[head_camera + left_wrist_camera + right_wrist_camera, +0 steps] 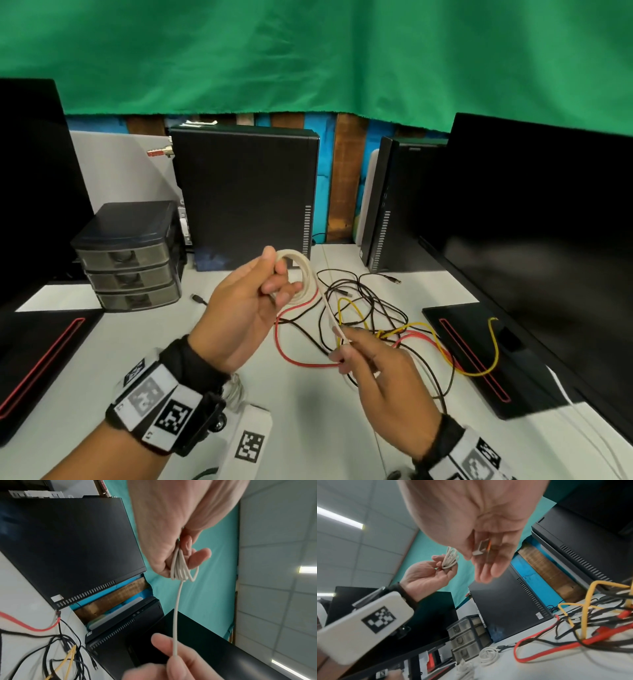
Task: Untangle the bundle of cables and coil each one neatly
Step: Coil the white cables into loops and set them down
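My left hand (279, 277) is raised above the white table (308, 428) and pinches a small coil of white cable (305, 270) between thumb and fingers. In the left wrist view the coil (180, 569) hangs from those fingers. The cable's free tail (327, 308) runs taut down to my right hand (342, 353), which pinches it near its white connector (479, 549). Under both hands lies a loose tangle of black cables (370, 298), a red cable (291, 353) and a yellow cable (493, 349).
Two black computer towers (246, 192) (387, 205) stand at the back, with a grey drawer unit (133, 260) on the left. Monitors (534, 222) (30, 178) flank the table, and the yellow cable crosses the right monitor's base (479, 377). Coiled white cables (488, 655) lie near the front left edge.
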`<state>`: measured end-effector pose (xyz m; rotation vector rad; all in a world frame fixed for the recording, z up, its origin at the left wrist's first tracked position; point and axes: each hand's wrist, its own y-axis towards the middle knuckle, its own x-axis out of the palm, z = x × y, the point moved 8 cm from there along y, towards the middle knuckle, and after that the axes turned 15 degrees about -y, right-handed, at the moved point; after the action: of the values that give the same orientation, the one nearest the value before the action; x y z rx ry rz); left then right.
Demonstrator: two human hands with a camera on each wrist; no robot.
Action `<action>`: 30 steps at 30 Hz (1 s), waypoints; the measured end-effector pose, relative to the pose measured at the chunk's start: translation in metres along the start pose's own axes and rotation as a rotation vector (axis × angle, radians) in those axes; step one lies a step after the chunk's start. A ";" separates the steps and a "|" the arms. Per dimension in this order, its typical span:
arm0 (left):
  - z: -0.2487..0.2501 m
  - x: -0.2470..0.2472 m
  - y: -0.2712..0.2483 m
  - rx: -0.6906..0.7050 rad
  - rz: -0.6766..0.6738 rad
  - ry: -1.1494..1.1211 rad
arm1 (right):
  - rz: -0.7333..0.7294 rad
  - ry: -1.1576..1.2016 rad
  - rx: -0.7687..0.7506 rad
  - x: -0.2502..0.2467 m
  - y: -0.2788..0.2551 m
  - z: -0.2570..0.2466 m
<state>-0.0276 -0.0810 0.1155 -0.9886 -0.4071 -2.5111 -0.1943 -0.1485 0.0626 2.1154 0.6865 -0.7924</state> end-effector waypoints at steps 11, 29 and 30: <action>-0.039 0.002 -0.004 -0.149 0.000 -0.108 | -0.157 0.261 0.327 0.004 0.000 0.017; -0.082 0.006 -0.017 -0.220 0.015 -0.051 | -0.061 1.137 0.628 0.009 -0.003 -0.002; -0.081 0.006 -0.016 -0.173 0.018 -0.021 | -0.080 1.111 0.645 0.013 -0.005 -0.002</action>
<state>-0.0857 -0.1020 0.0603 -1.0791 -0.1875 -2.5548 -0.1887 -0.1414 0.0519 3.1072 1.1710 0.2880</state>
